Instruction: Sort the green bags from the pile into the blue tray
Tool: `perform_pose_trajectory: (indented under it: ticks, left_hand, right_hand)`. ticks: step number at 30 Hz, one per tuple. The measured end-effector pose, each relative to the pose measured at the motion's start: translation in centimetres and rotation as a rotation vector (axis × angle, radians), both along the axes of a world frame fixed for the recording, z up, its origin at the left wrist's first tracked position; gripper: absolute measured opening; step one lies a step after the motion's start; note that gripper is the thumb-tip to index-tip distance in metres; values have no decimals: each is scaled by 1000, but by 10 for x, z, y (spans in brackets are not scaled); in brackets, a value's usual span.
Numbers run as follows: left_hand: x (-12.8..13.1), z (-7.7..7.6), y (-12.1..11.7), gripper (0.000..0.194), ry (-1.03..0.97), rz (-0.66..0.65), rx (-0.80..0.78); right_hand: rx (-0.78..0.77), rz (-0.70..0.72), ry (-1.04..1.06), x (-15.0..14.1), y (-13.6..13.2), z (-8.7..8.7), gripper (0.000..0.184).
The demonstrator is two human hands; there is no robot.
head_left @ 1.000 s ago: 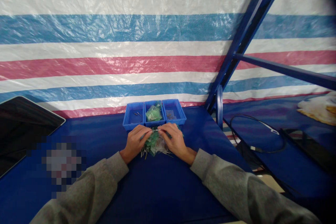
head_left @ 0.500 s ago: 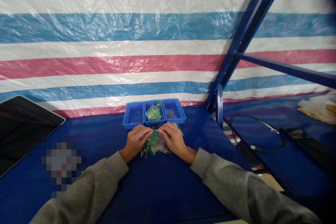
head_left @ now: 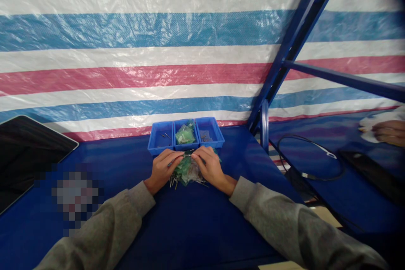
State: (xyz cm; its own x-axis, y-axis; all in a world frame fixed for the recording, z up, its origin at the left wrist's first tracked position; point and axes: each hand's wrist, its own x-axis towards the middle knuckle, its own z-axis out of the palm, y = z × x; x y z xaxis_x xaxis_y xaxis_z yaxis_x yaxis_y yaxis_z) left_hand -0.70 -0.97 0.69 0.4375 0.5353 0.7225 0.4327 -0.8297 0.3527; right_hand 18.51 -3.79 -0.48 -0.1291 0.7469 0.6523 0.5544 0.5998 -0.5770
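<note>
A thin, light-coloured rod (head_left: 187, 155) spans the gap between my two hands, too small to identify further. My left hand (head_left: 164, 166) pinches one end between thumb and fingers. At the other end, my right hand (head_left: 209, 167) grips it the same way. Below and between the hands lies a pile of green and clear plastic bags (head_left: 186, 171), with several thin sticks (head_left: 174, 182) poking out at its lower left. Just beyond my fingers stand three blue trays: the left tray (head_left: 152, 140), the middle tray (head_left: 186, 147) and the right tray (head_left: 219, 136).
The middle tray holds a green bag (head_left: 185, 133); a few thin pieces lie in the outer trays. A dark screen (head_left: 28, 156) stands at left. Blue metal framing (head_left: 284, 57) rises at right, beside a looped cable (head_left: 311, 137) and a dark flat object (head_left: 370, 173).
My hands stay almost in place with the rod between them. At the far right edge, a blurred hand-like shape now appears over the white item. The view has shifted slightly.
</note>
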Motion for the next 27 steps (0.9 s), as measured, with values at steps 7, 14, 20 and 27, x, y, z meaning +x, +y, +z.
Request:
perform_pose_trajectory:
  ticks: [7,14,20,27]
  left_hand:
    - [-1,-2,2,8,27,43,-46]
    - [-1,-2,1,10,44,83,-60]
    - [-1,-4,2,11,47,39,-48]
    - [-1,-1,1,5,-5,-21,12]
  right_hand:
    - [-2,10,8,0,-1,0,22]
    - [12,19,40,0,-1,2,19]
    - [22,13,42,0,-1,3,16]
    - [17,12,5,-1,1,-2,18]
